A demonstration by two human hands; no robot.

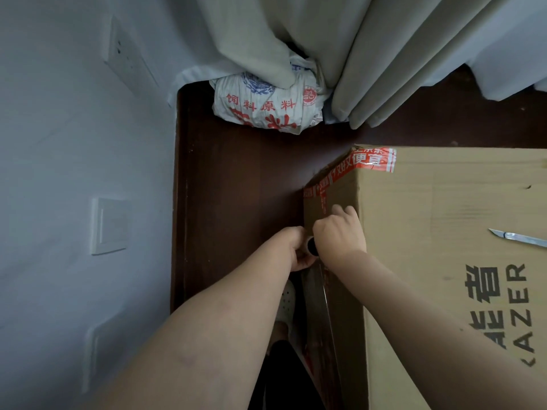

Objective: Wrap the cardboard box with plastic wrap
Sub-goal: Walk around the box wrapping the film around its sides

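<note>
- Cardboard box [444, 202]: stands on dark wooden floor [236, 187], red printed tape at its far left corner.
- Plastic wrap roll [311, 246]: upright against the box's left wall, dark core end showing; clear film [318, 288] lies down that wall.
- Left grip [296, 247]: clenched round the roll's top, just left of the box.
- Right grip [340, 232]: fingers bent against the box's left wall beside the roll; whether they pinch film, cannot tell.
- Knife [521, 238]: flat on the box top.
- Printed sack [266, 108]: beyond the box, under the curtain [384, 54].
</note>
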